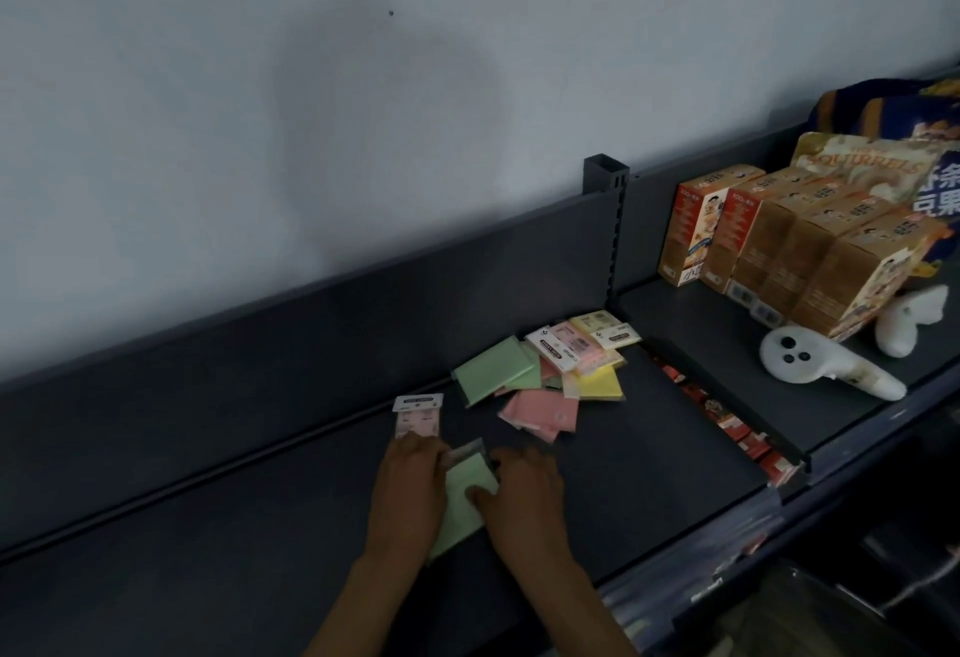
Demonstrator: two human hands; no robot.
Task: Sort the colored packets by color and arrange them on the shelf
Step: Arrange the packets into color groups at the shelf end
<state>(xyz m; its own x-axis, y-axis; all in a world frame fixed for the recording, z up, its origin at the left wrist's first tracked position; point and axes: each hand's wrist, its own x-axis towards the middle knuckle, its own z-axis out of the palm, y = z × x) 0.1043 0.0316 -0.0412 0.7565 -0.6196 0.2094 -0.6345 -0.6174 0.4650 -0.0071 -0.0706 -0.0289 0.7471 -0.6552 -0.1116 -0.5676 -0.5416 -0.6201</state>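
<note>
Dark grey shelf (260, 526) w/ raised back panel, against a pale wall. Both hands sit mid-shelf on one light-green packet (462, 505) lying flat on the shelf surface. Left hand (410, 485): fingers bent over the packet's left edge & upper corner, grasping it. Right hand (524, 495): thumb pressed on the packet face, fingers curled at its right edge, also grasping. Just behind the left hand, toward the back panel: single pink packet (418, 416), white header card up, lying alone. Unsorted pile (550, 370) toward the shelf's right end, near the back: green, pink, yellow packets overlapping, some label-side up. Right of the slotted upright post (605, 178), on the adjoining shelf section: row of orange boxes (779, 251) standing at the back, two white controllers (826, 360) near its front edge.
</note>
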